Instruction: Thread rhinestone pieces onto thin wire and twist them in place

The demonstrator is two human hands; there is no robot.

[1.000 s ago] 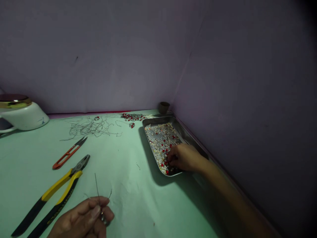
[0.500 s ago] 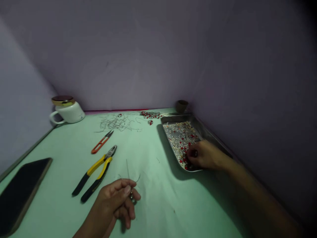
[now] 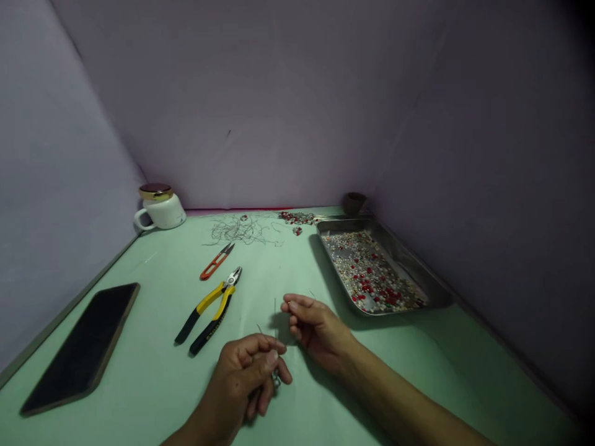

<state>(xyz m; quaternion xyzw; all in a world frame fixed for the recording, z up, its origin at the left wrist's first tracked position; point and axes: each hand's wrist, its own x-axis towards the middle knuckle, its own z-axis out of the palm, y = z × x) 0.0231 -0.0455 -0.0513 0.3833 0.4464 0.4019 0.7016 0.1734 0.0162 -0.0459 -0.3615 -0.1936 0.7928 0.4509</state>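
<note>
My left hand (image 3: 253,375) pinches a thin wire (image 3: 275,319) that stands upright above the fingertips. Small silvery beads (image 3: 276,378) hang under the thumb, partly hidden by the fingers. Just right of the wire's tip, my right hand (image 3: 316,325) has thumb and forefinger closed on a tiny bead (image 3: 289,303), of which only a speck shows. To the right stands a metal tray (image 3: 341,279) with many loose beads, red, clear and pale.
Left of my hands lie yellow-black pliers (image 3: 211,310), orange thread snips (image 3: 217,261) and a phone (image 3: 83,347). Behind are a lidded white mug (image 3: 162,212), tangled wire (image 3: 237,230), red beaded pieces (image 3: 297,218) and a small dark pot (image 3: 353,202).
My right hand has left the bead tray and come across to the wire, its fingers pinched. My left hand still grips the wire. The whole view has shifted somewhat.
</note>
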